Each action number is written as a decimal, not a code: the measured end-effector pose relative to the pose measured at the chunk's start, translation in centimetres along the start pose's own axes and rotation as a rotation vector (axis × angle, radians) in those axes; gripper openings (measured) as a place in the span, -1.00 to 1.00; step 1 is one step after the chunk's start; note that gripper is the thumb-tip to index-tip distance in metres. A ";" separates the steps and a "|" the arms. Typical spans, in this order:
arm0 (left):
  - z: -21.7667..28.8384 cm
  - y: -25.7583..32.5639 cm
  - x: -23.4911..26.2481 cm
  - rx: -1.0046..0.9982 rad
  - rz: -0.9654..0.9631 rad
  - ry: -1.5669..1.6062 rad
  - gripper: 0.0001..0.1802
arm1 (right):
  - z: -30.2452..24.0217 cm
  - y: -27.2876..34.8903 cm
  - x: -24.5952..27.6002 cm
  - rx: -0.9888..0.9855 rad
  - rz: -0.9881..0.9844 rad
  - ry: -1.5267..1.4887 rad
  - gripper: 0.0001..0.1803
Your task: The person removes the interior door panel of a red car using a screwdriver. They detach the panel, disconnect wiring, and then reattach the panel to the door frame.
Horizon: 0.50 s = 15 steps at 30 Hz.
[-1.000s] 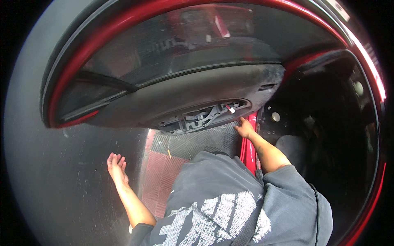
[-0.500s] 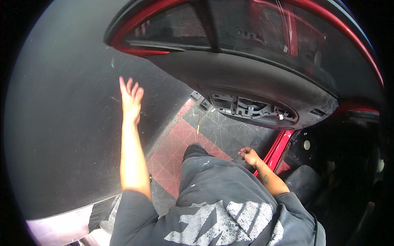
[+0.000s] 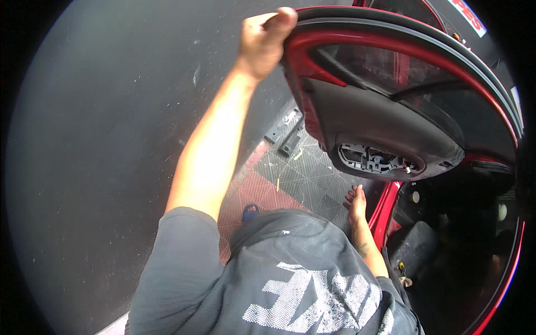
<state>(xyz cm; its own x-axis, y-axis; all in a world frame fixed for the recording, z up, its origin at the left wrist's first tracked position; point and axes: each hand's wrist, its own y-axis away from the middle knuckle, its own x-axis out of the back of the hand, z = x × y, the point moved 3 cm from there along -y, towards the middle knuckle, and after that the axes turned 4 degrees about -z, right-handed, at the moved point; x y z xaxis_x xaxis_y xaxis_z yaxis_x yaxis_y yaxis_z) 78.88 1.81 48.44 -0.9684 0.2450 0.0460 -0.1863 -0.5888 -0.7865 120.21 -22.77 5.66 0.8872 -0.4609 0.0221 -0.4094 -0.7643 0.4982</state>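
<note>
My left hand is raised and holds the upper corner of a red car door, its thumb lying along the frame's edge. The fingers on the far side of the frame are partly hidden. The door stands open, with a dark inner panel below the window. In that panel an oval opening bares grey plastic framework and a small white connector. Low beneath the door, my right hand hangs with fingers outstretched and holds nothing.
A dark scuffed wall rises close on my left. Grey and red floor tiles lie below, with dark bar-like parts by the wall. The red door sill and dark car interior are on my right.
My left hand has moved up and right from beside the wall and taken hold of the door's corner. The door now appears farther right. My right hand's fingers have straightened.
</note>
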 end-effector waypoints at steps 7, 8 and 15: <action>1.5 0.6 -0.2 0.089 -0.101 0.163 -0.22 | -10.6 6.2 -6.4 0.848 0.499 0.670 -0.33; 1.9 0.8 0.2 0.106 -0.123 0.203 -0.17 | -13.7 7.5 -8.6 0.910 0.543 0.585 -0.32; 4.9 0.4 -0.4 0.259 -0.198 0.357 -0.12 | -15.1 -0.8 -10.1 0.586 0.893 -0.309 -0.32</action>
<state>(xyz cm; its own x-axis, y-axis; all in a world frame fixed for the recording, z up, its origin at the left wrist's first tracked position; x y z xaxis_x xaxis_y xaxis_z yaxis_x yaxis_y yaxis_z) 78.36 -2.27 51.09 -0.8012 0.5942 -0.0712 -0.4402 -0.6657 -0.6025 114.81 -10.75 18.12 0.1659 -0.9821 -0.0889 -0.9842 -0.1593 -0.0771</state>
